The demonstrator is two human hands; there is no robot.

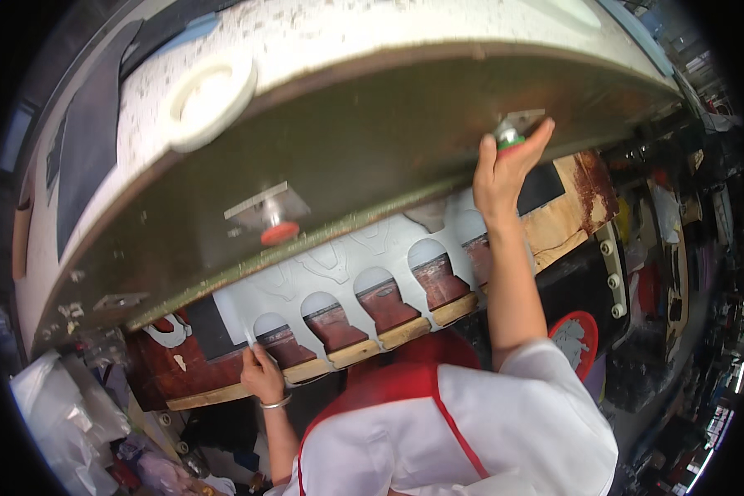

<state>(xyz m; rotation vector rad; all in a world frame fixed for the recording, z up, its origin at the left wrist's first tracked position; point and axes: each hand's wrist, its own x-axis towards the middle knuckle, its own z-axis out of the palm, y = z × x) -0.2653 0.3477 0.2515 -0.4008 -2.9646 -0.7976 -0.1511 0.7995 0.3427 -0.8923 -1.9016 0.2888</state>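
Note:
A light grey sheet (393, 238) lies on a reddish-brown cutting board with a wooden edge (355, 355). Several arched openings along its near side show the board, and curved outlines mark the sheet farther back. My left hand (262, 376), with a bangle at the wrist, pinches the sheet's near left corner. Higher up at the right, my right hand (503, 178) cups a push button (511, 142) with green and red parts on the machine's dark green beam (372, 132). Thumb and fingers lie on either side of that button; the palm's contact is partly hidden.
The beam overhangs the board's far part. A second red button (279, 232) juts from its left side. On the pale top lie a white ring (211, 99) and dark sheets (99, 132). A red basin (574, 341) stands at right, plastic bags (70, 422) at lower left.

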